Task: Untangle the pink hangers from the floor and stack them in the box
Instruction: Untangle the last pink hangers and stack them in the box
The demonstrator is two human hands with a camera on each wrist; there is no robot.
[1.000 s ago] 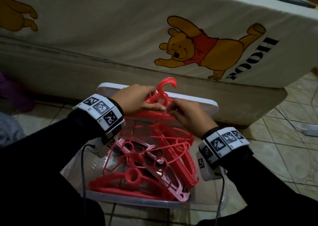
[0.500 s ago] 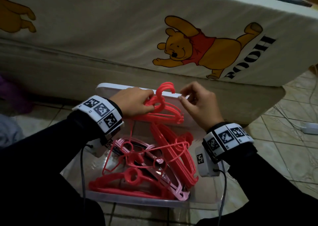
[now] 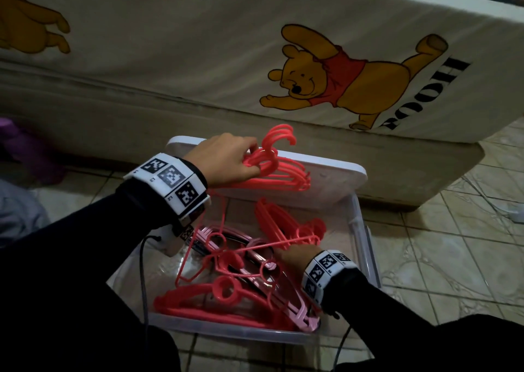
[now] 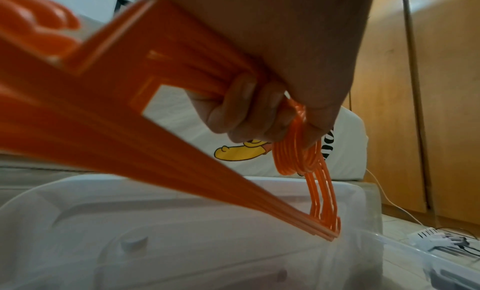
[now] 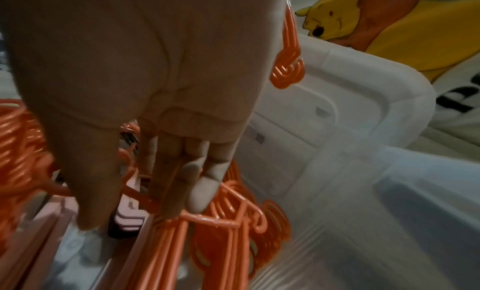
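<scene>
My left hand [image 3: 249,159] grips a bundle of several coral-pink hangers [image 3: 280,173] by their necks, level, above the far rim of the clear plastic box [image 3: 365,230]. The left wrist view shows the fingers [image 4: 249,113] curled round the same bundle [image 4: 130,134]. More coral hangers [image 3: 226,289] and light pink ones [image 3: 300,315] lie tangled in the box; a group [image 3: 283,224] leans upright at the back. My right hand [image 3: 295,255] is down in the box among them. In the right wrist view its fingers [image 5: 194,198] point straight down, tips touching a thin hanger bar [image 5: 213,220].
The white lid [image 3: 334,184] leans behind the box against a mattress with a bear-print sheet [image 3: 226,45]. Tiled floor [image 3: 439,258] lies to the right, with a white power strip [image 4: 436,237] and cable. A purple item [image 3: 17,139] and grey cloth [image 3: 17,215] sit left.
My right hand let go of the held bundle, rose briefly, then dropped into the box onto the loose hangers. The left hand stays put with the bundle.
</scene>
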